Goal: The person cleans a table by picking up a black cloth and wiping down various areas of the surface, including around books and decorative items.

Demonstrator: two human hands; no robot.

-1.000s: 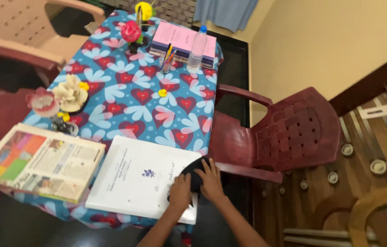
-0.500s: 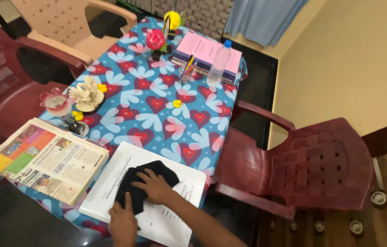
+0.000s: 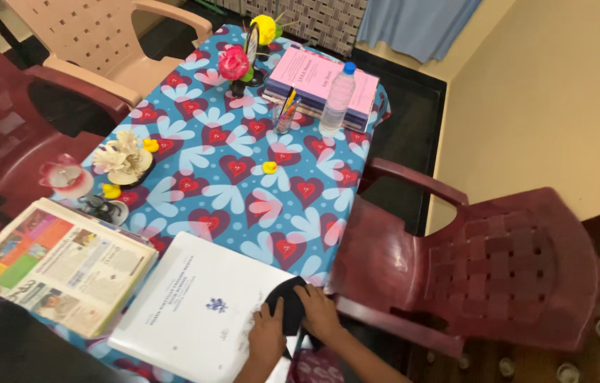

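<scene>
Nearest us, our left hand [image 3: 266, 339] and right hand [image 3: 318, 313] both press flat on a black cloth [image 3: 287, 305], fingers spread, not clenched; whether either actually grips it we cannot tell. The cloth lies on the right corner of a white printed booklet [image 3: 193, 312] at the table's [image 3: 243, 170] near edge. A folded newspaper [image 3: 55, 266] sits just left of the booklet. A maroon plastic chair [image 3: 470, 269] stands right of the table. Further off: small yellow duck [image 3: 269, 167], pen cup [image 3: 284, 117], water bottle [image 3: 336, 99], pink books [image 3: 310, 78], pink flower vase [image 3: 235, 67].
</scene>
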